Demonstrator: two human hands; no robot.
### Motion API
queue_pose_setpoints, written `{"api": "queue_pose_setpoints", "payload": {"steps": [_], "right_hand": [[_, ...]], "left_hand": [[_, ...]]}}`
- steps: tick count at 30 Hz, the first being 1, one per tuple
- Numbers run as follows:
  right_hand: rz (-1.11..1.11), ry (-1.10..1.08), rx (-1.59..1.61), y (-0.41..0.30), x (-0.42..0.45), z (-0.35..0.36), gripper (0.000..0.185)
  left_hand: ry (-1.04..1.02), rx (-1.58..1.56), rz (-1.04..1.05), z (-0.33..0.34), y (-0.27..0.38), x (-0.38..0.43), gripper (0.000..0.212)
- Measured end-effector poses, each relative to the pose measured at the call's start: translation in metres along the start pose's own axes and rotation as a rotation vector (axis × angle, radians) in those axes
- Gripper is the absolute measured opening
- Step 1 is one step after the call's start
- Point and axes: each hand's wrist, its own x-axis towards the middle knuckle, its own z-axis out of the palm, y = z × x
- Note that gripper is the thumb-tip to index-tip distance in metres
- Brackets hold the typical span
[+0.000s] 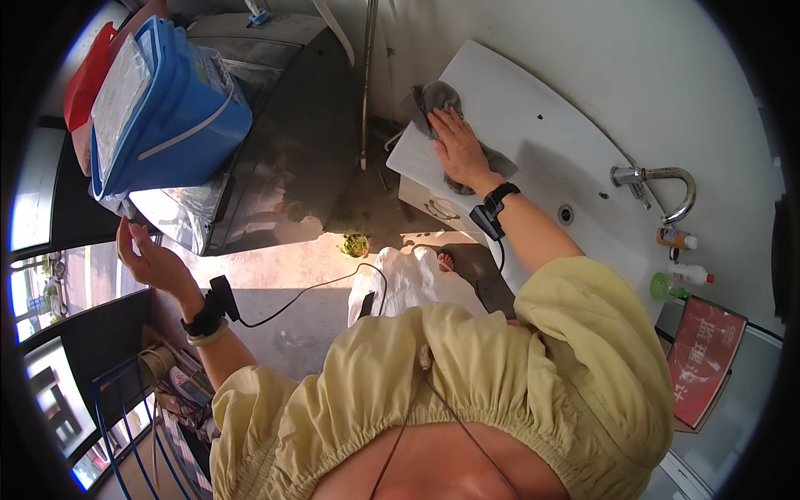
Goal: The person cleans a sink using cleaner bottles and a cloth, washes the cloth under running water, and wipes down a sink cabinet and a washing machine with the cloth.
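My right hand [459,148] lies spread, palm down, on a crumpled grey cloth [439,98] at the left end of a white ceramic washbasin [494,81]. Part of the cloth shows below the hand as well. My left hand [145,251] is raised at the left, fingers slightly bent, just below a blue plastic bucket [206,134]. Its fingertips are near a pale crumpled piece [119,204] under the bucket; whether they touch it I cannot tell. The bucket stands on a dark appliance [281,144] and has a flat plastic-wrapped item against it.
A chrome faucet [672,187] stands at the basin's right, with small bottles [690,273] beside it. A red box with writing [706,362] lies at the lower right. A small plant [354,245] is on the floor. A blue metal rack [125,419] stands lower left.
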Motion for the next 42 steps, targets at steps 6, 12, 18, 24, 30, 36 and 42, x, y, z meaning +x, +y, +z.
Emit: {"api": "queue_pose_setpoints", "payload": {"steps": [6,12,18,24,30,36,42], "right_hand": [[-0.204,-0.051,0.129,-0.068,-0.023,0.016,0.042],[0.337,-0.101,0.820,-0.091,-0.012,-0.003,0.025],[0.799,0.114,1.980,-0.047,-0.027,-0.064,0.039],[0.722,0.330,2.033,-0.019,-0.041,-0.096,0.032],[0.730,0.184,1.900,-0.047,-0.034,-0.107,0.023],[0.828,0.320,1.729,-0.009,-0.035,-0.108,0.023],[0.625,0.486,0.074,0.029,-0.040,-0.114,0.052]], "left_hand": [[-0.121,-0.386,0.089,0.049,0.052,-0.046,0.020],[-0.478,-0.369,0.394,0.076,0.103,-0.085,0.011],[-0.997,-0.521,0.144,0.117,0.122,-0.135,0.016],[-1.019,-0.624,0.122,0.137,0.152,-0.164,0.020],[-1.381,-0.785,-0.816,0.158,0.170,-0.196,0.042],[-1.286,-0.922,-0.811,0.168,0.140,-0.185,0.024],[-0.931,0.006,0.436,0.175,0.146,-0.165,0.052]]}}
